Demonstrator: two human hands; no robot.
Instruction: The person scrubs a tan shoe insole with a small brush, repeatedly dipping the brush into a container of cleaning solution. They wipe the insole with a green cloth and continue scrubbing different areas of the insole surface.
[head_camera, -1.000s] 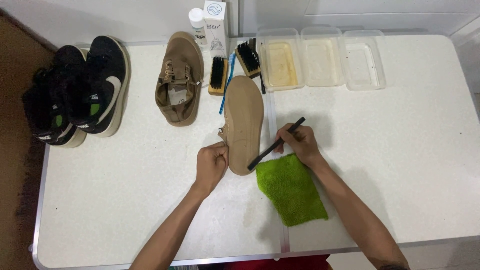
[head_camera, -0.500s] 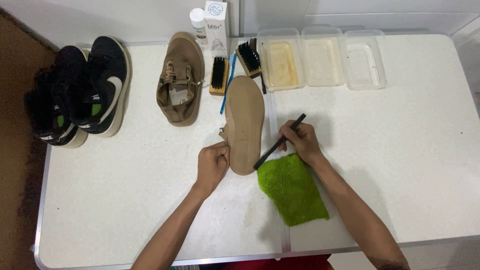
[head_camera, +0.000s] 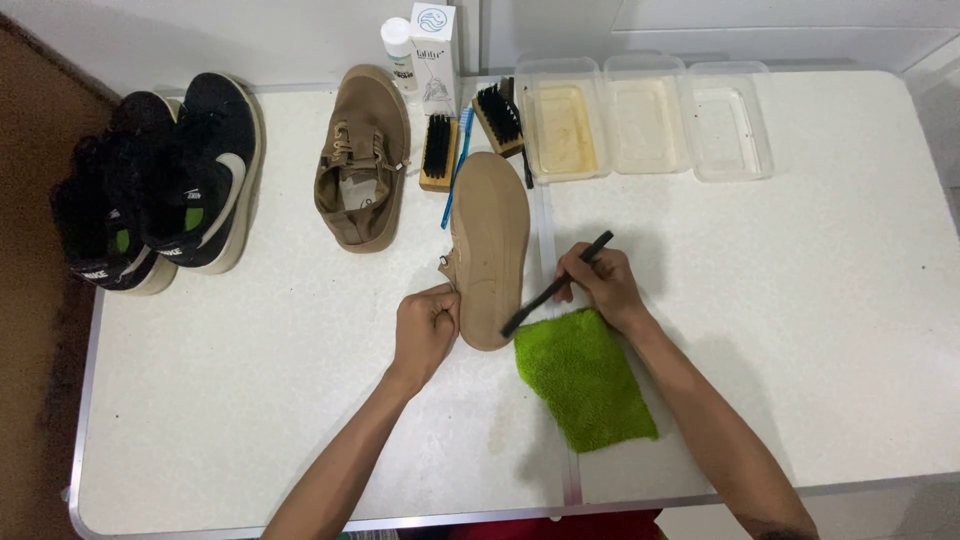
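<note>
A tan shoe (head_camera: 490, 240) lies sole up in the middle of the white table (head_camera: 250, 400). My left hand (head_camera: 427, 328) grips its heel end from the left side. My right hand (head_camera: 603, 284) holds a thin black brush (head_camera: 556, 285) like a pen, its lower tip touching the right edge of the sole near the heel. A bright green cloth (head_camera: 583, 378) lies flat just below my right hand, next to the shoe's heel.
The matching tan shoe (head_camera: 363, 160) stands upright at the back. A pair of black sneakers (head_camera: 160, 185) sits far left. Two wooden brushes (head_camera: 437, 150), a blue toothbrush (head_camera: 457, 165), a white bottle (head_camera: 398, 45), a box (head_camera: 435, 45) and three clear tubs (head_camera: 645, 115) line the back edge.
The brush tip has slid a little lower along the sole's right edge toward the heel. The shoe and my left hand stay nearly where they were.
</note>
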